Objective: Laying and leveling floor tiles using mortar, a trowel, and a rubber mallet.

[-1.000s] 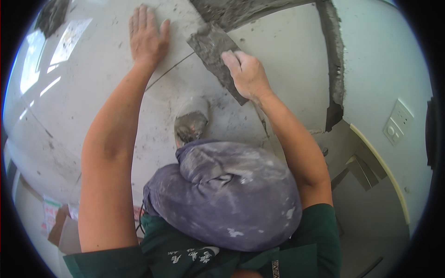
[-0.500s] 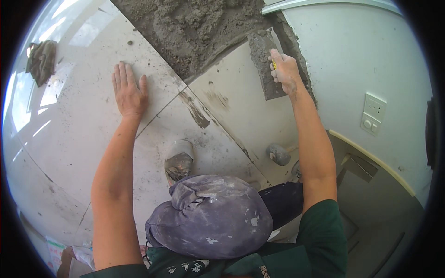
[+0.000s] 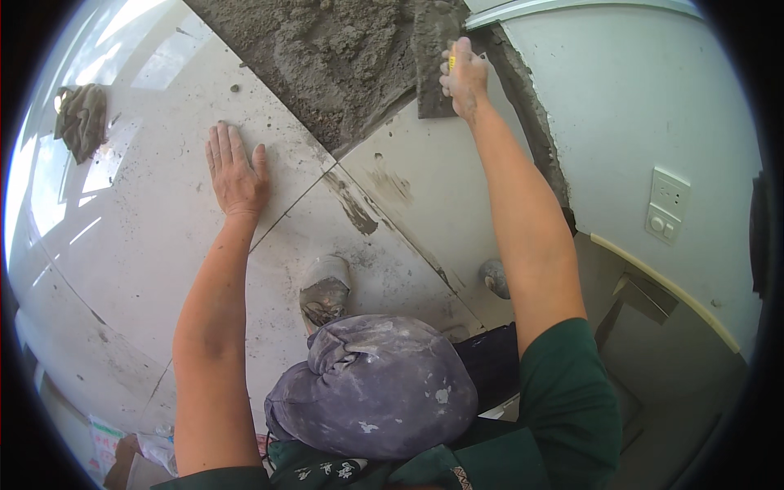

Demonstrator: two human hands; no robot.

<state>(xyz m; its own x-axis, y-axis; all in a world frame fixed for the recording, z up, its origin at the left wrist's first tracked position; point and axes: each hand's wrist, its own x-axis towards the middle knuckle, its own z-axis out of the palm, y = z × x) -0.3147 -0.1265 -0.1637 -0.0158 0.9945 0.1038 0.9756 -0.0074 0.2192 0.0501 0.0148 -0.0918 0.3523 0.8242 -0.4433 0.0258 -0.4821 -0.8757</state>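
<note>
My right hand (image 3: 465,80) grips the handle of a flat rectangular trowel (image 3: 433,61) whose blade is coated in grey mortar. The blade lies over the boundary between the rough mortar bed (image 3: 327,57) and a laid tile (image 3: 457,180). Pressed flat on a glossy pale tile (image 3: 155,212), my left hand (image 3: 238,175) has its fingers stretched forward and nothing in it. Mortar smears (image 3: 353,204) mark the tiles near the joint between them.
A crumpled dark cloth (image 3: 82,122) lies at the far left. By my right forearm sits a rounded grey mallet head (image 3: 494,279), partly hidden. At right stands a pale wall with a socket plate (image 3: 668,204); a mortar-filled gap (image 3: 531,114) runs along its foot.
My right hand has carried the trowel forward and left, off the tile by the wall toward the mortar bed. The left hand stays flat on its tile; the whole view has shifted slightly.
</note>
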